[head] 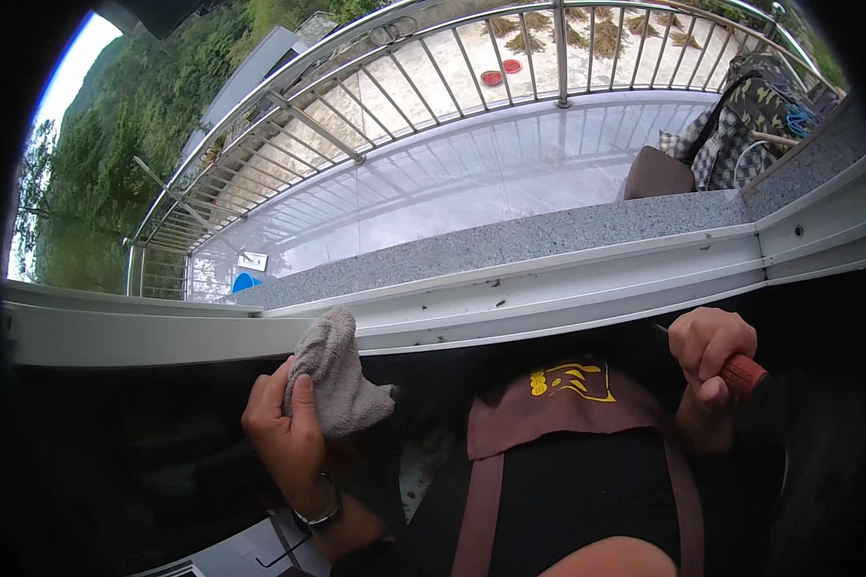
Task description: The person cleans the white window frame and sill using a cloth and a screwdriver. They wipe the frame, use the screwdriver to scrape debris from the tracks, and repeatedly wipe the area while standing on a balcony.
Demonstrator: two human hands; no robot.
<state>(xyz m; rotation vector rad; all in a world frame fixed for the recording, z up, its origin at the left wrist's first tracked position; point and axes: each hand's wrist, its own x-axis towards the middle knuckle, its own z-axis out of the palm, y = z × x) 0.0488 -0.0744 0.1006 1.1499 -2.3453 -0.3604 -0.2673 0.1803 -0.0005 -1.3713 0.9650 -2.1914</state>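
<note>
My left hand (283, 415) grips a grey terry cloth (338, 379) between thumb and fingers. The cloth's upper end overlaps the white frame of a sliding window sash (151, 335). To the right, my right hand (711, 353) is wrapped around the red ribbed handle of a tool (743, 376), possibly a screwdriver. Only a bit of its thin metal shaft shows beyond the fingers; the tip cannot be made out. Between and above the hands runs the white window track (548, 288), with dark specks of dirt lying in its channels.
A grey speckled stone sill (476, 234) borders the track. Beyond it are a tiled balcony floor (433, 187) and a metal railing (361, 155). A brown cushioned item (660, 175) and a camouflage bag (754, 108) sit at right. A blue bucket (245, 282) stands at left.
</note>
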